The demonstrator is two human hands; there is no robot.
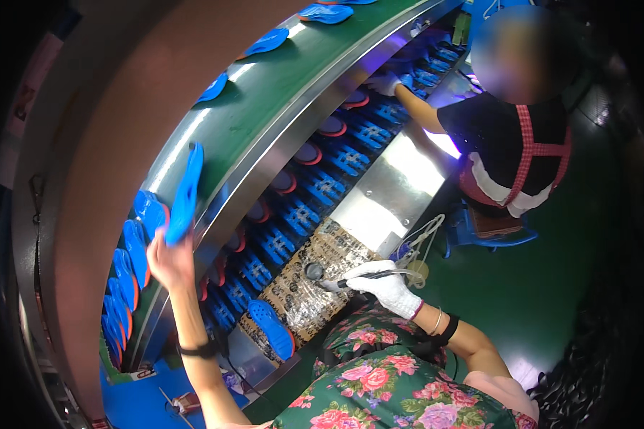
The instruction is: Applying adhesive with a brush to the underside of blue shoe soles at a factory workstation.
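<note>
My bare left hand (170, 263) is closed around the heel end of a blue shoe sole (187, 196). That sole stands tilted over the green conveyor belt (225, 154), beside a row of other blue soles. In a white glove, my right hand (386, 286) grips a slim pen-like tool (342, 283) with a dark handle. Its pale tip points toward a small dark round cup (313, 271) on the work ledge (304, 304), which is covered in patterned, taped-over sheeting. Another blue sole (272, 329) lies on the near end of this ledge.
Between belt and ledge runs a rack (279, 247) of blue holders with red-rimmed pieces. At the upper right a co-worker (504, 143) reaches over that rack with a gloved hand. A blue stool (490, 232) stands behind the co-worker. Pale tubing (429, 239) hangs near my right hand.
</note>
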